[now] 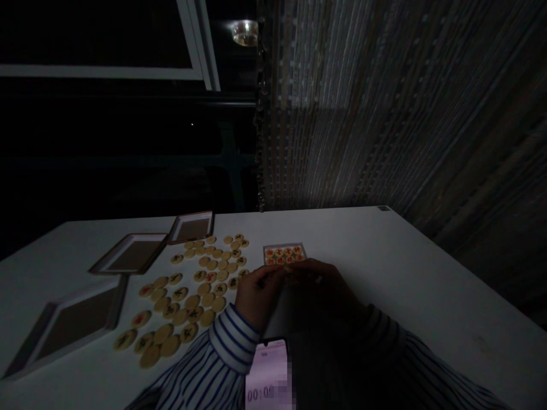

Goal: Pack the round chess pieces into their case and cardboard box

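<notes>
A small box [304, 249] stands in front of my hands with rows of Chinese chess pieces [288, 253] in it, their red characters facing up. At its near edge my left hand [261, 291] and my right hand [327, 285] meet, fingertips pinched together. Between them shows a bit of a Chinese chess piece [289, 270], mostly covered by fingers and dim in the shadow. Left of my hands many round wooden pieces [192, 302] lie loose, some with black or red characters up, others blank side up.
Three shallow box parts lie on the left: a near tray [117, 304], a middle one [161, 239] and a far one [211, 219]. A phone [268, 373] with a timer lies below my hands on the white table [410, 285]. A bead curtain [325, 114] hangs behind.
</notes>
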`<act>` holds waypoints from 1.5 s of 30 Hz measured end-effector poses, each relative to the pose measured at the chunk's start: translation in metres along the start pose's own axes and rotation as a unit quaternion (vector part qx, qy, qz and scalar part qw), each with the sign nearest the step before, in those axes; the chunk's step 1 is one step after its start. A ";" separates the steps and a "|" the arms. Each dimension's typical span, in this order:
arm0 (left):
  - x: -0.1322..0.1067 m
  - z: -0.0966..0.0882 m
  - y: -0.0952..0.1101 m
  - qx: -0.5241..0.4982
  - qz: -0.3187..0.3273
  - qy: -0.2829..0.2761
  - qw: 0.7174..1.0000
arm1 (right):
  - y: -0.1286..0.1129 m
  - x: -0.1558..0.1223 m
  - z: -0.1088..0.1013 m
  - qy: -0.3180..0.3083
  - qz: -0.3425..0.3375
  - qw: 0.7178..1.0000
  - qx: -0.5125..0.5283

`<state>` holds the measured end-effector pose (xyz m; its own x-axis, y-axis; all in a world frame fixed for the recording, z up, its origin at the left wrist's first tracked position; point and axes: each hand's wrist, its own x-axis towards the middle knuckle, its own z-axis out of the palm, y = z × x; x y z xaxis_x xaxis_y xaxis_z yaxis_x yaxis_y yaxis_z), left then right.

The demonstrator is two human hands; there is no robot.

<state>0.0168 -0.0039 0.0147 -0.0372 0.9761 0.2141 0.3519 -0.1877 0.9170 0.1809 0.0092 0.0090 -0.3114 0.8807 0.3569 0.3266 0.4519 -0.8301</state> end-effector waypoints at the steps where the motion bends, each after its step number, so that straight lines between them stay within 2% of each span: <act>1: 0.000 0.000 0.001 -0.002 -0.001 -0.005 1.000 | 0.000 0.000 0.000 -0.001 0.000 1.000 0.003; 7: 0.000 0.000 0.003 -0.031 -0.010 -0.035 0.999 | 0.001 0.000 0.002 0.027 0.007 0.999 -0.017; 11: 0.001 0.000 0.002 -0.038 -0.014 -0.034 0.999 | 0.003 -0.001 0.002 0.043 0.006 0.998 -0.038; 20: 0.002 0.001 -0.003 -0.087 -0.055 -0.016 0.995 | -0.012 0.002 0.003 0.016 -0.087 0.987 -0.132; 27: 0.000 0.001 -0.002 -0.080 -0.050 -0.035 0.995 | -0.008 0.004 0.001 0.004 -0.118 0.971 -0.206; 30: 0.000 0.001 -0.002 -0.039 -0.028 -0.032 0.998 | -0.008 0.004 0.000 0.006 -0.111 0.963 -0.243; 36: 0.000 -0.003 -0.012 0.107 0.030 -0.013 0.994 | -0.011 0.004 -0.003 -0.009 -0.117 0.949 -0.293; 41: 0.002 -0.009 -0.024 0.231 0.124 -0.015 0.965 | -0.002 0.002 -0.008 0.012 -0.127 0.944 -0.305; 45: 0.003 -0.010 -0.031 0.317 0.151 -0.029 0.936 | 0.008 0.001 -0.013 0.014 -0.133 0.940 -0.314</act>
<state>-0.0033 0.0040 -0.0094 0.1979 0.8963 0.3968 0.8236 -0.3716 0.4286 0.1944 0.0151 0.0085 -0.4357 0.7244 0.5342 0.7052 0.6435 -0.2976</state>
